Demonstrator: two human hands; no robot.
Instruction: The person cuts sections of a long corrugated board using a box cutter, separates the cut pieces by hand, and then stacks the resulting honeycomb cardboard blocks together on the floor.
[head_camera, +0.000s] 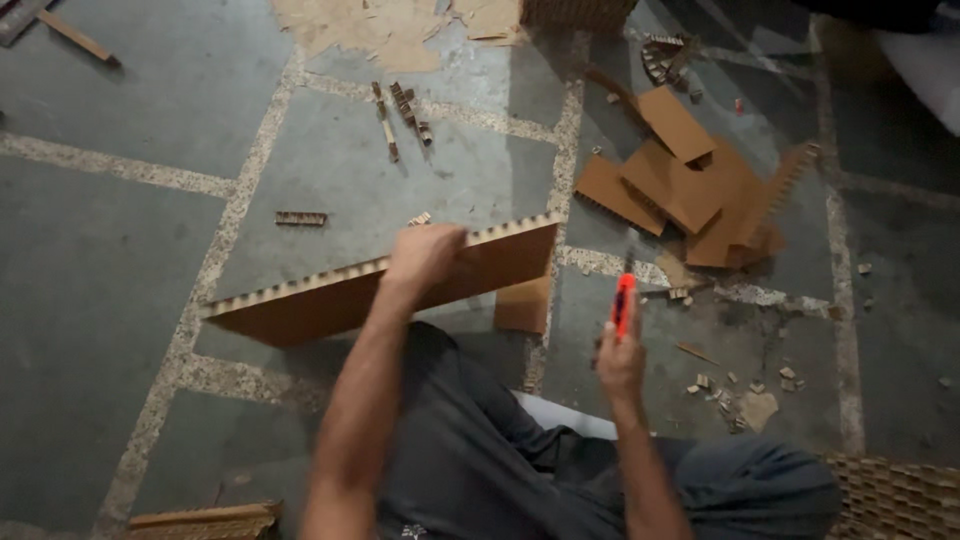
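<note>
Here, cardboard strip lengthwise left-to-right, on edge.

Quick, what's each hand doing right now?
Left hand: closed over the top edge of a long cardboard strip.
Right hand: closed around an orange utility knife.

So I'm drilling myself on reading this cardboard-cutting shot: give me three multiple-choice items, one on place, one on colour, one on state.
1. The pile of cut cardboard pieces lies: A) by the left hand B) beyond the right hand C) on the lap
2. The utility knife is: A) orange-red B) green C) white
3. The honeycomb cardboard panel is: A) flat B) held on edge C) rolled up

B: the pile lies up right, past the right hand.
A: the handle shows orange-red.
B: the left hand grips its top edge.
</note>
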